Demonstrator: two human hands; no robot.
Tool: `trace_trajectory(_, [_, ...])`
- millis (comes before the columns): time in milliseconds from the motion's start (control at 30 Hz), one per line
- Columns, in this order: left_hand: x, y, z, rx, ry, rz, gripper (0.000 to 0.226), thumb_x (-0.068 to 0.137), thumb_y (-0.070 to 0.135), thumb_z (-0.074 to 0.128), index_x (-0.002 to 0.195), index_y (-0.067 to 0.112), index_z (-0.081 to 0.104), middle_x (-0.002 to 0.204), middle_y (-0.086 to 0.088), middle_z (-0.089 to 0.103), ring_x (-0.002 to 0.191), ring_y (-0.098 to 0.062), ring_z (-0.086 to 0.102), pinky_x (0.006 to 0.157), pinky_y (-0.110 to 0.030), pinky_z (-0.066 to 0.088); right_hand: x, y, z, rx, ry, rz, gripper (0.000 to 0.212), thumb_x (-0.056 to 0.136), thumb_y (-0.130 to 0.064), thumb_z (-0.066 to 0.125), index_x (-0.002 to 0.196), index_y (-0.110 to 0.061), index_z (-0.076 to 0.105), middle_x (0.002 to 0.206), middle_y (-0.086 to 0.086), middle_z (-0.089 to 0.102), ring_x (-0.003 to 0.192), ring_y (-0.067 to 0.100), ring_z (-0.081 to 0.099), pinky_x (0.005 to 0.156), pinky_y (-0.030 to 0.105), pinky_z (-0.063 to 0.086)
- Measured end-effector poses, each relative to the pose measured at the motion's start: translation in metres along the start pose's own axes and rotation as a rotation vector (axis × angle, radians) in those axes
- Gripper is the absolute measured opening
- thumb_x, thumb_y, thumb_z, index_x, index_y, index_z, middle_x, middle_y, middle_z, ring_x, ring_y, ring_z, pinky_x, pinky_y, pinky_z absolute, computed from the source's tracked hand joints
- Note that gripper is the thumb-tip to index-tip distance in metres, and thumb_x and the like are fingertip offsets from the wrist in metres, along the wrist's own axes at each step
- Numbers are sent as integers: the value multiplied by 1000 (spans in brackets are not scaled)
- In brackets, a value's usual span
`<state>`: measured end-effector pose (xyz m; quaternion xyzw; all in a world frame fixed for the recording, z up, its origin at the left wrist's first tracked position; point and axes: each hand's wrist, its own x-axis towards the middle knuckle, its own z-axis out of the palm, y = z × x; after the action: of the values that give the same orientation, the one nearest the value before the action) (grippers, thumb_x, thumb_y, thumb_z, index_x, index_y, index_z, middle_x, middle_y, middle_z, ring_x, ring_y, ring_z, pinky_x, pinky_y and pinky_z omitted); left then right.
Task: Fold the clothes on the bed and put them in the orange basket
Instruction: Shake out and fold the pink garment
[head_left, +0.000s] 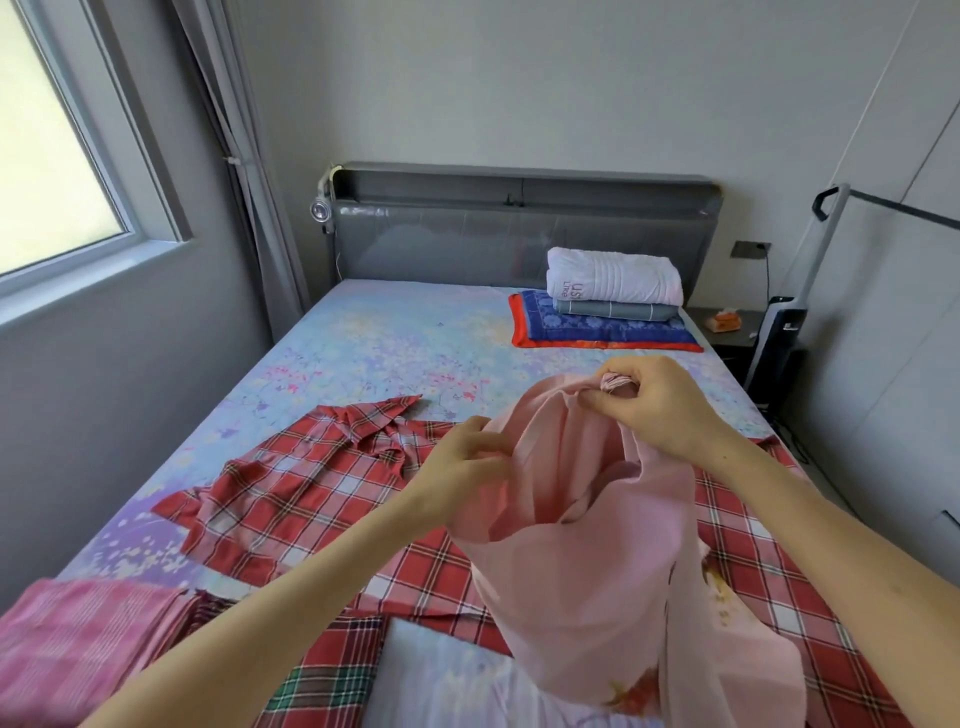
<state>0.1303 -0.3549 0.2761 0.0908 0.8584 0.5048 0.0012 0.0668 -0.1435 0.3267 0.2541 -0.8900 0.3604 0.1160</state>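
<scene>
1. We hold the pink garment (587, 545) up above the bed (389, 338), well away from the headboard (519, 234), toward the foot end. Its lower part hangs loose in front of us.
2. The right hand (660, 402) has its grip clamped on the garment's top edge. Thumb and curled fingers pinch a bunched bit of cloth, and a striped scrap shows inside the fist.
3. The left hand (467, 460) sits a little farther from the headboard than the right. Its grip is closed too, with fingers curled into the garment's left edge.
4. A red plaid shirt (311, 483) lies spread on the sheet, about midway down from the headboard, and part of it is behind the hanging garment.
5. A folded white towel (613, 280) tops a small stack just in front of the headboard, at its right end.
6. A pink checked cloth (78, 639) lies at the left corner farthest from the headboard.
</scene>
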Motion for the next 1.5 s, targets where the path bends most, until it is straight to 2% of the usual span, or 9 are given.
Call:
trace_trajectory(200, [-6, -11, 6, 569, 12, 73, 25, 69, 45, 74, 73, 20, 72, 102, 0, 49, 106, -24, 42, 92, -29, 34, 1, 2, 0, 21, 65, 18, 29, 80, -33, 72, 62, -13, 63, 54, -5, 55, 55, 9, 48, 56, 30, 38])
trace_trajectory(333, [-4, -9, 14, 671, 13, 32, 30, 76, 47, 69, 86, 19, 75, 91, 2, 45, 99, -21, 43, 73, -25, 28, 0, 2, -2, -10, 88, 24, 27, 80, -37, 72, 60, -24, 59, 54, -10, 54, 56, 6, 49, 54, 24, 34])
trace_trajectory(533, [14, 14, -11, 489, 134, -40, 20, 75, 24, 69, 77, 4, 69, 79, -2, 53, 77, -23, 51, 62, -24, 40, -4, 16, -19, -84, 183, 82, 16, 82, -35, 69, 72, -22, 67, 69, -4, 66, 69, 13, 59, 60, 31, 45])
trace_trajectory(800, [17, 68, -23, 1045, -101, -32, 32, 82, 7, 48, 53, 11, 35, 55, -2, 36, 52, -16, 37, 48, -22, 32, -9, 34, -27, -286, 215, 135, 37, 85, -21, 63, 55, -29, 43, 58, -5, 55, 64, 20, 54, 52, 29, 36])
trace_trajectory(1033, [46, 75, -49, 733, -121, -265, 18, 81, 9, 57, 67, 3, 67, 38, 5, 55, 43, -9, 55, 55, -14, 48, -20, 36, -32, -362, 202, 154, 17, 84, -22, 63, 69, -17, 60, 68, 0, 63, 69, 21, 57, 53, 26, 33])
trace_trajectory(1233, [82, 75, -77, 562, 74, -285, 36, 77, 3, 49, 41, 8, 48, 30, 2, 51, 51, -21, 61, 54, -21, 55, -14, 19, -64, 233, 115, 238, 18, 88, -34, 62, 95, -18, 67, 86, -14, 64, 78, -4, 57, 70, 16, 42])
trace_trajectory(1300, [94, 70, -94, 528, 220, -260, 38, 76, 0, 44, 39, 10, 42, 28, 1, 49, 43, -19, 61, 39, -15, 44, -13, 22, -83, 400, 203, 331, 24, 94, -34, 52, 103, -16, 65, 93, -11, 62, 86, -2, 55, 75, 16, 42])
trace_trajectory(1433, [117, 51, -136, 477, 434, -225, 25, 76, 6, 55, 57, 7, 38, 52, -13, 58, 57, -32, 65, 53, -33, 56, -7, 43, -129, 773, 357, 431, 38, 99, -38, 38, 102, -11, 64, 99, 3, 61, 91, 11, 57, 78, 23, 45])
trace_trajectory(1500, [122, 50, -149, 481, 455, -253, 27, 78, 7, 53, 53, 6, 42, 54, -15, 59, 49, -28, 59, 45, -24, 49, -3, 47, -143, 951, 393, 447, 41, 99, -39, 35, 102, -9, 63, 99, 8, 62, 88, 15, 59, 78, 26, 47])
